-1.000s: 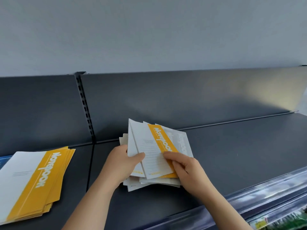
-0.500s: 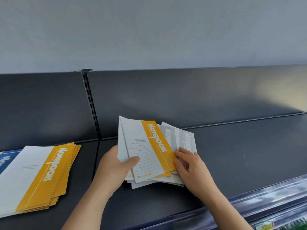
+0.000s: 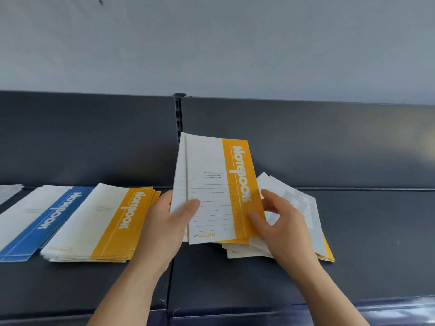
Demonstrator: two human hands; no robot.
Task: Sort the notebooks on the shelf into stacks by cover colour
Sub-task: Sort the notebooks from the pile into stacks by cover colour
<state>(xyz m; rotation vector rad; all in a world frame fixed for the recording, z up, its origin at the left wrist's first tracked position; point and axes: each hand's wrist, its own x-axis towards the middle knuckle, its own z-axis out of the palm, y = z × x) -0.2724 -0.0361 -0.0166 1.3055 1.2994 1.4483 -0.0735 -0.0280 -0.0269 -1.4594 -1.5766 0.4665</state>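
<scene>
My left hand (image 3: 169, 222) grips a few yellow-banded notebooks (image 3: 211, 184) by their left edge, thumb on the front cover, tilted up off the dark shelf (image 3: 376, 243). My right hand (image 3: 284, 224) pinches the lower right edge of the yellow notebooks, its fingers spread over a loose mixed pile (image 3: 299, 208) whose top cover is grey-banded. To the left lies a stack of yellow notebooks (image 3: 103, 222), and beside it a stack of blue notebooks (image 3: 42, 222). A grey-white stack (image 3: 9, 191) shows at the far left edge.
The shelf's dark back panel (image 3: 306, 142) rises behind the notebooks, with a slotted upright (image 3: 178, 118) in the middle. A clear price strip (image 3: 388, 309) runs along the front edge at the right. Bare shelf lies to the right of the mixed pile.
The yellow notebooks have lifted off the mixed pile and tilted upright. The view has swung left, so the blue stack and a grey-white stack now show.
</scene>
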